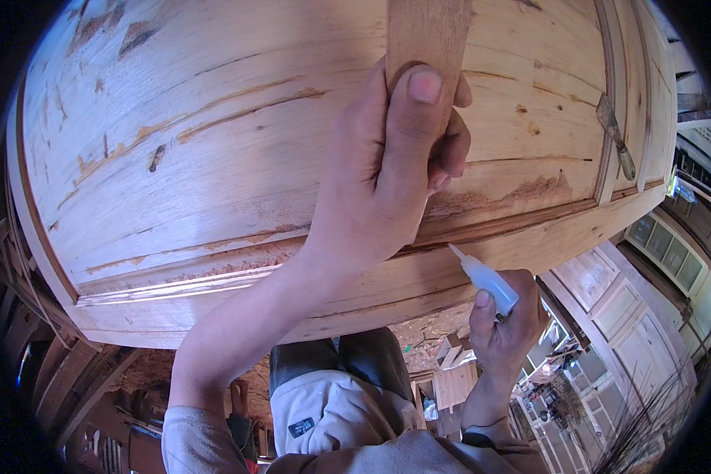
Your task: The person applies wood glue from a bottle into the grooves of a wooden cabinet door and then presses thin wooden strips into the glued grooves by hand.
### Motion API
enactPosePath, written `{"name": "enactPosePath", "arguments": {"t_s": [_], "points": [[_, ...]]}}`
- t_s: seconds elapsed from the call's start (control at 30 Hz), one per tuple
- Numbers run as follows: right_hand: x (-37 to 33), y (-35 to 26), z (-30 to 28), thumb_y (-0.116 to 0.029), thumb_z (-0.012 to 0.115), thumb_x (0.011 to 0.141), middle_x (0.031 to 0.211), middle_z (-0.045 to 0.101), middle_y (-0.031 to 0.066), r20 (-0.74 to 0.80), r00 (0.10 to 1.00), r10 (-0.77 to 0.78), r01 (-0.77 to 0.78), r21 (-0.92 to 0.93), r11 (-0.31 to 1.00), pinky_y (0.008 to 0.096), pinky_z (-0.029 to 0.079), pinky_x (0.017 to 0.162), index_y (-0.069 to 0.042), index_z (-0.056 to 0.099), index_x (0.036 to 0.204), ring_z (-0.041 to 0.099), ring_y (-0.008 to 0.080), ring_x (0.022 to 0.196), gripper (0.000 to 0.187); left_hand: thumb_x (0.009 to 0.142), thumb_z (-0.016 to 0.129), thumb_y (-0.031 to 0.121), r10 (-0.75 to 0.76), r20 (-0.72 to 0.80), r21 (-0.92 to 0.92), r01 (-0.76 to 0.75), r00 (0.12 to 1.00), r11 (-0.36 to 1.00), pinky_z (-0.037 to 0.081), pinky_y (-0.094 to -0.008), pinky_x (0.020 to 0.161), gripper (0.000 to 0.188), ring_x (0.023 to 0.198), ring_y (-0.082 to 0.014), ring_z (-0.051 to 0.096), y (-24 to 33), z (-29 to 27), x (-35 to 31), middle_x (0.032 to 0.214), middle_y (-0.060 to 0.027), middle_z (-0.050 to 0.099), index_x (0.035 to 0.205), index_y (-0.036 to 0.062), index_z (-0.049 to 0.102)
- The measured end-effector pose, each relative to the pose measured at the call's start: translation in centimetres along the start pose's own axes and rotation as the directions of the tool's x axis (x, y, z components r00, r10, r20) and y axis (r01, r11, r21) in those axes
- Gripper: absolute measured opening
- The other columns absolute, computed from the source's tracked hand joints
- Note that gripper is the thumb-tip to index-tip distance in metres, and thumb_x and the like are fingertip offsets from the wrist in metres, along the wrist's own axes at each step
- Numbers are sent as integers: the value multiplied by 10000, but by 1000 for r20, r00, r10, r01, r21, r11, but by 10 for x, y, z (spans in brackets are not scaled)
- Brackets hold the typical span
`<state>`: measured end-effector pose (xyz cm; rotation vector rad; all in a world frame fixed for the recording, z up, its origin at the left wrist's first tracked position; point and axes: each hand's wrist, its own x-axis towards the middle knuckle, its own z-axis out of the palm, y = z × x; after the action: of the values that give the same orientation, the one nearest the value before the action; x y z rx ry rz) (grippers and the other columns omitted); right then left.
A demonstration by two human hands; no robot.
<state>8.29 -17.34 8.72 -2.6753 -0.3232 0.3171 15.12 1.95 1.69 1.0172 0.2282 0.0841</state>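
Note:
My left hand point(371, 174) is wrapped round a flat strip of wood point(428, 35), thumb laid along its face. The strip runs out past the upper edge of the view, and its lower end is mostly behind the hand. In my right hand point(517, 316) is a small white squeeze bottle point(491, 286) with a pointed nozzle. Its tip points at the moulding groove along the near edge of a wooden panel door point(229, 174), just right of my left wrist. Whether the tip touches the wood I cannot tell. Brown filler and sawdust mark the door's cracks and knots.
A putty knife point(615, 136) lies on the door at the right, by the raised frame. Beyond the near edge, wood shavings and offcuts point(454, 379) cover the floor. More panelled doors point(624, 316) stand at the lower right, and timber boards point(63, 379) lean at the left.

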Motion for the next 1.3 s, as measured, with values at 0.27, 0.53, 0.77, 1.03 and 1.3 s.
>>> {"name": "enactPosePath", "arguments": {"t_s": [0.27,0.53,0.77,1.03,1.3], "points": [[-1,1,3,-348,592,890,722,574,101,-55,998,39,-40,-29,999,324,441,518,-26,560,891,574,226,591,323,1019,302,431,-38,-14,-28,38,999,999,297,-221,426,426,466,-80,358,1,1,0,569,-40,442,1011,28,439],[-2,2,-2,-309,600,880,740,571,113,-29,999,41,-41,-15,999,342,452,526,-21,549,902,588,259,612,293,1017,306,443,-26,-17,-12,26,1000,1000,297,-222,428,433,482,-79,364,1,1,-1,587,-39,447,1014,34,447],[-2,2,-4,-278,631,858,762,597,129,-8,998,58,-58,-24,998,374,492,554,-21,563,902,626,296,638,270,1017,308,444,-31,-14,-8,30,999,999,293,-221,425,426,479,-76,365,2,1,-1,589,-32,447,997,42,447],[6,19,-9,-427,627,853,788,614,117,-77,966,246,-217,275,937,320,498,611,-3,553,874,630,201,693,430,1016,315,445,-48,-22,-46,46,999,998,290,-218,430,413,469,-78,357,2,1,-2,577,-30,443,1020,49,436],[-4,58,4,-286,676,823,939,571,167,-53,938,341,-139,848,512,394,615,657,61,452,1074,655,279,783,483,1006,326,476,-29,-34,-5,29,999,1000,290,-232,425,437,453,-85,352,1,3,0,560,-31,428,1018,51,429]]}}
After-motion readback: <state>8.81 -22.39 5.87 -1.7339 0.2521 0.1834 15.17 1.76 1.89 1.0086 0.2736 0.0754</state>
